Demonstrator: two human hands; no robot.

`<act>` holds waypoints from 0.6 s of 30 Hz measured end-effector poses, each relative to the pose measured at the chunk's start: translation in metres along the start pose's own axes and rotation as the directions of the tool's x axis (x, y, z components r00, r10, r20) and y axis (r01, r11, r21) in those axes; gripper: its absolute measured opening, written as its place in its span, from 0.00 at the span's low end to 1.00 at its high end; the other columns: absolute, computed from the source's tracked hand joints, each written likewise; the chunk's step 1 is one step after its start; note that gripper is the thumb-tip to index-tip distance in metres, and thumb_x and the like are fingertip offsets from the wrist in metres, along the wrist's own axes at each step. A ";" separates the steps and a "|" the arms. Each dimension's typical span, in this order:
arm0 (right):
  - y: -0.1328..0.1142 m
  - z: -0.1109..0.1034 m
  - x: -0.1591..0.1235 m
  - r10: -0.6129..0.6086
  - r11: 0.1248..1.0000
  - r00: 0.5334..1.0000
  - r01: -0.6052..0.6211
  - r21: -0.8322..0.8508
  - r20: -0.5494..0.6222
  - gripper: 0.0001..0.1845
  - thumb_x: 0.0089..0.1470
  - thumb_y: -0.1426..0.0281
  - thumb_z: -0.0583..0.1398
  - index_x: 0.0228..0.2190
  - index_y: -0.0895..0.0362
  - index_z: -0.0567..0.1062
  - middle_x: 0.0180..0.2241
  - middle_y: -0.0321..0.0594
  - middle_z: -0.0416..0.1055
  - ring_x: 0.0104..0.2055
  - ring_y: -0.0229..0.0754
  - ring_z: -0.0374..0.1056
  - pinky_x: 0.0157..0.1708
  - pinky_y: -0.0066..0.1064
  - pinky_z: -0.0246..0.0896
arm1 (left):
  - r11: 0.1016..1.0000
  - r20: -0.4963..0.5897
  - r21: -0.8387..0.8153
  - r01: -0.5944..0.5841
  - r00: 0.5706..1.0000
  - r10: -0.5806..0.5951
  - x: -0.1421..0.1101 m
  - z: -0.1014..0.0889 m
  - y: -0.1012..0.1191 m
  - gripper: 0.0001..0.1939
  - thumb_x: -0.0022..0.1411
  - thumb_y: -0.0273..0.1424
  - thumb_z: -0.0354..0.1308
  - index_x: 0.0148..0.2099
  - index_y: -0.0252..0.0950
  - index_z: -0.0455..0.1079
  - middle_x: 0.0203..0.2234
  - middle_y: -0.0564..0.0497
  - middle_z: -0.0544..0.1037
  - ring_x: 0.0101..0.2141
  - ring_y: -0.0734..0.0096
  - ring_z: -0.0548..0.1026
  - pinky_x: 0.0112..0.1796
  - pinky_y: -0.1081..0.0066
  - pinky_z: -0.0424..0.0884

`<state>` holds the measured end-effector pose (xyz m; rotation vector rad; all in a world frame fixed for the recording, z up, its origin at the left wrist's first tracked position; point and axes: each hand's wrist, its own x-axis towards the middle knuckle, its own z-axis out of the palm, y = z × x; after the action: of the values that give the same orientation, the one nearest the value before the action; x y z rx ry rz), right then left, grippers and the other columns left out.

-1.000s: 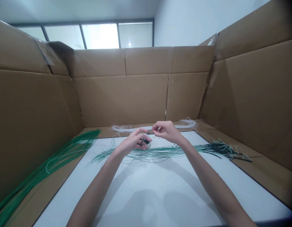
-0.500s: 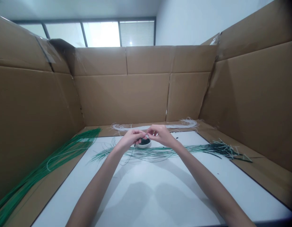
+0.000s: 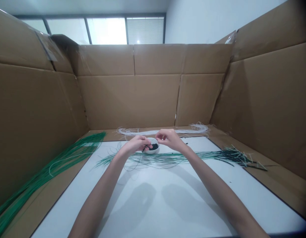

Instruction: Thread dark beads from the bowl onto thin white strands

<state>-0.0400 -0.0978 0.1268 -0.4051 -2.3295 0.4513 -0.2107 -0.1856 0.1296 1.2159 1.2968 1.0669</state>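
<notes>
Strand [image 3: 144,149] pinched by the bowl [image 3: 155,152]

The left hand [image 3: 136,144], at the bowl's nine o'clock, pinches the dark strand by the rim. The right hand [image 3: 170,138], at two o'clock, has curled fingers; whether their tips meet or grip anything, I cannot tell. Black bits [image 3: 154,146] lie in the bowl. Green wires [image 3: 167,159] cross at six o'clock, white wires [image 3: 187,131] at twelve.

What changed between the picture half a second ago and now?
The left hand and right hand, then touching or nearly so, have parted; the left fingertips dropped towards the white bowl. The left grip still has the dark strand; whether the right holds anything is too small to tell. The green bundle and white bundle stayed put.
</notes>
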 end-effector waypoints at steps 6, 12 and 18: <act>0.003 0.003 0.001 0.030 0.999 1.000 -0.030 0.032 0.003 0.05 0.46 0.74 0.57 0.24 0.59 0.74 0.23 0.36 0.71 0.25 0.32 0.64 0.26 0.23 0.59 | 0.995 -0.013 0.072 -0.067 0.998 0.068 0.002 -0.002 -0.002 0.13 0.46 0.35 0.60 0.33 0.29 0.70 0.28 0.45 0.75 0.20 0.82 0.62 0.22 0.77 0.56; 0.019 0.020 0.011 0.130 0.987 0.990 -0.134 0.089 0.050 0.09 0.50 0.68 0.56 0.29 0.59 0.74 0.28 0.39 0.74 0.30 0.37 0.69 0.31 0.26 0.63 | 0.871 -0.225 0.476 -0.120 0.941 0.252 0.013 -0.011 -0.012 0.13 0.51 0.36 0.52 0.28 0.31 0.72 0.24 0.49 0.75 0.20 0.78 0.62 0.22 0.76 0.56; 0.058 0.065 0.034 0.346 0.930 0.869 -0.265 -0.256 0.354 0.09 0.35 0.74 0.65 0.26 0.59 0.77 0.28 0.41 0.76 0.32 0.42 0.70 0.31 0.26 0.62 | 0.782 -0.434 0.623 0.004 0.834 0.341 0.018 -0.023 -0.017 0.10 0.50 0.30 0.50 0.24 0.33 0.71 0.22 0.49 0.74 0.26 0.69 0.69 0.29 0.72 0.59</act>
<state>-0.1002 -0.0454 0.0772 -0.8625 -2.7259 0.4869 -0.2343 -0.1687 0.1125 1.6048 2.1082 1.2184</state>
